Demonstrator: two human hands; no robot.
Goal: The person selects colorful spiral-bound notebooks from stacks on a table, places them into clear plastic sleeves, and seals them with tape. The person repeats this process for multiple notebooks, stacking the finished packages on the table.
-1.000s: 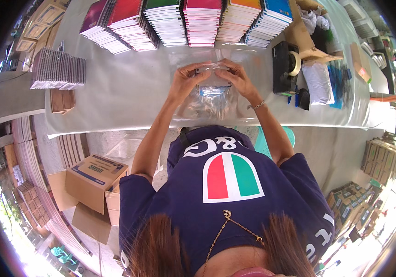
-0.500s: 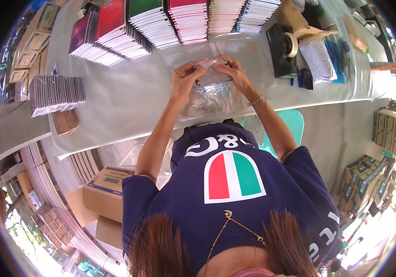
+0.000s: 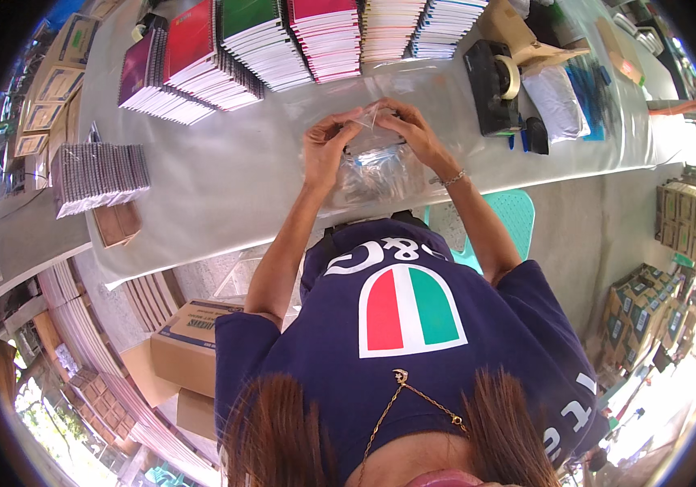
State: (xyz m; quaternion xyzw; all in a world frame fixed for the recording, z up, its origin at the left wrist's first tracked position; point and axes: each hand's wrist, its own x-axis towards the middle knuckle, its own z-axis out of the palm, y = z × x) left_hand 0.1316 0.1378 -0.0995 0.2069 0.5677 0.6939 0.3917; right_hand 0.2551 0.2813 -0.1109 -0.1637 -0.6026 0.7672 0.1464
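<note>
The left hand [image 3: 328, 148] and right hand [image 3: 414, 136] are each clamped, thumb against fingers, on clear film [image 3: 379, 172]. The film is at the table [image 3: 226, 178], between the person [image 3: 409, 312] and the notebooks [image 3: 325, 45], left of the dispenser [image 3: 490, 89].

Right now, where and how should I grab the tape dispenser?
Probably by its long black body, beside the tape roll, with your right hand coming from the left once it releases the film: that flank stands free, while the white package and carton crowd the right.
</note>
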